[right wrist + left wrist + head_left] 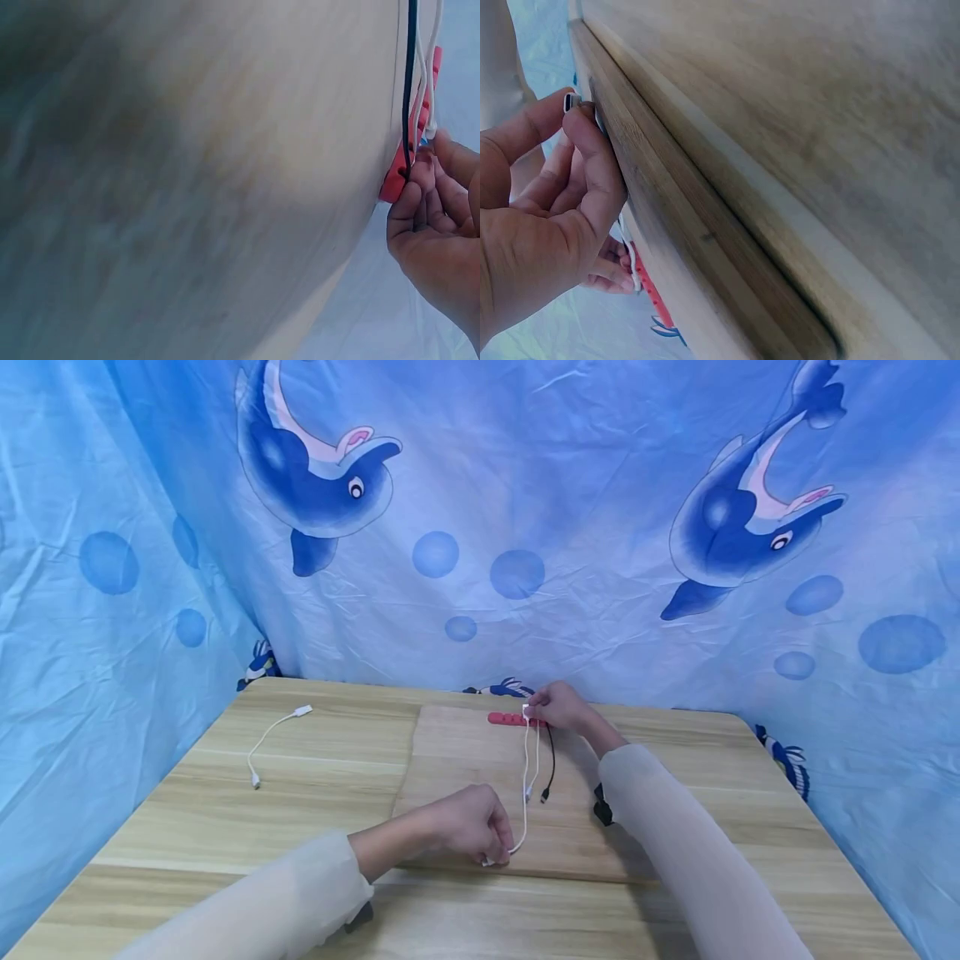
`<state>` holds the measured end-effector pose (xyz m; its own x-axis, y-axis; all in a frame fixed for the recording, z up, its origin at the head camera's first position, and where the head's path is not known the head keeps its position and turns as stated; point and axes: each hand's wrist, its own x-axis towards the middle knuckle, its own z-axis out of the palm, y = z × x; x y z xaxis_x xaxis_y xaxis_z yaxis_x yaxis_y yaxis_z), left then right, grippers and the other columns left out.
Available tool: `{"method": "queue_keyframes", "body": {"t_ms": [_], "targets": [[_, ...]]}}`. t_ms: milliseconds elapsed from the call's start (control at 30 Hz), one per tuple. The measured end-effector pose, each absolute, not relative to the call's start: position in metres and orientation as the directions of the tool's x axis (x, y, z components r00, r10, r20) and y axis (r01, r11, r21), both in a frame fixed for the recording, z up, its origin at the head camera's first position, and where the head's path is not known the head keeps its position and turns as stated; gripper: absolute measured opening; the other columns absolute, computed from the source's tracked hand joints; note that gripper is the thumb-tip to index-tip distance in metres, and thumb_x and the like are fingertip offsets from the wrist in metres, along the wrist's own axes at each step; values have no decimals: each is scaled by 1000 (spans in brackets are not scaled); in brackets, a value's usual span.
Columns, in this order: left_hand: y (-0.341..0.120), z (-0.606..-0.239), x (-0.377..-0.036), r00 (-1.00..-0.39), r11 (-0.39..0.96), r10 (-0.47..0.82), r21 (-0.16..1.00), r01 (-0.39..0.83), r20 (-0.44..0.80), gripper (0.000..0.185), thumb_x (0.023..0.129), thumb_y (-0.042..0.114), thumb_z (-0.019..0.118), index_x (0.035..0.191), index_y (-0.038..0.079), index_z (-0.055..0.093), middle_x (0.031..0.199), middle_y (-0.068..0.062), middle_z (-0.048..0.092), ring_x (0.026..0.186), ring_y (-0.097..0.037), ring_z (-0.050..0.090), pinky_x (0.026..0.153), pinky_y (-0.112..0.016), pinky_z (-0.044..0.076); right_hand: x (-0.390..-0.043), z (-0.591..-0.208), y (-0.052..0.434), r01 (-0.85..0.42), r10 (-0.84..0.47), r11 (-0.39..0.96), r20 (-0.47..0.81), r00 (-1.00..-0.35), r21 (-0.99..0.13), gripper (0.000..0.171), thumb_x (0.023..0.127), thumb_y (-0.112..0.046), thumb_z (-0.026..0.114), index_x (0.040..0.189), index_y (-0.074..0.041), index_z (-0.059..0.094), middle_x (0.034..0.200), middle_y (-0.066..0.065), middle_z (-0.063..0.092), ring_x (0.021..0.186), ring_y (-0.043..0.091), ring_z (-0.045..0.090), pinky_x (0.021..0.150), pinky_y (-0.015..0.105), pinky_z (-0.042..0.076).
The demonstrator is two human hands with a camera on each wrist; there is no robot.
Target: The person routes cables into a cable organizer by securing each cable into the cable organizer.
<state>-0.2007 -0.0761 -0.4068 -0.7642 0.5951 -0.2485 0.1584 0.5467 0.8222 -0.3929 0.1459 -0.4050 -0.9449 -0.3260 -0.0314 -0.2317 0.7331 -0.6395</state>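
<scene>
A red cable holder (512,719) lies at the far side of a wooden board (465,777) on the table. My right hand (558,707) pinches a white cable's plug (527,712) at the holder's right end; in the right wrist view its fingers (417,196) press against the red holder (393,180) beside a black cable (410,75). The white cable (524,793) runs down the board to my left hand (468,823), which pinches its near end (491,860). The left wrist view shows that plug (571,100) between thumb and forefinger at the board's edge. A black cable (551,764) hangs from the holder.
A second, loose white cable (272,732) lies on the table (225,827) at the left. A small black object (602,810) sits by my right forearm. Blue dolphin-print cloth (480,527) closes in the back and both sides.
</scene>
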Motion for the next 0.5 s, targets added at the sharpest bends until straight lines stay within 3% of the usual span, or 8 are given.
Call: {"method": "queue_keyframes", "body": {"t_ms": [200, 500], "targets": [[-77, -406, -202, -776, 564, 579, 811, 158, -252, 16, 81, -7, 79, 77, 7, 73, 68, -3, 69, 59, -13, 61, 56, -26, 53, -396, -407, 147, -174, -289, 723, -65, -955, -669, 19, 101, -16, 66, 111, 0, 70, 101, 11, 68, 90, 22, 61, 79, 33, 53], [-81, -404, -205, -786, 575, 569, 800, 170, -242, 12, 81, -6, 79, 80, 5, 74, 68, -3, 69, 60, -14, 62, 58, -27, 54, -396, -408, 144, -181, -286, 701, -39, -957, -690, 18, 102, -15, 64, 110, 0, 68, 100, 11, 67, 89, 20, 60, 76, 30, 51]]}}
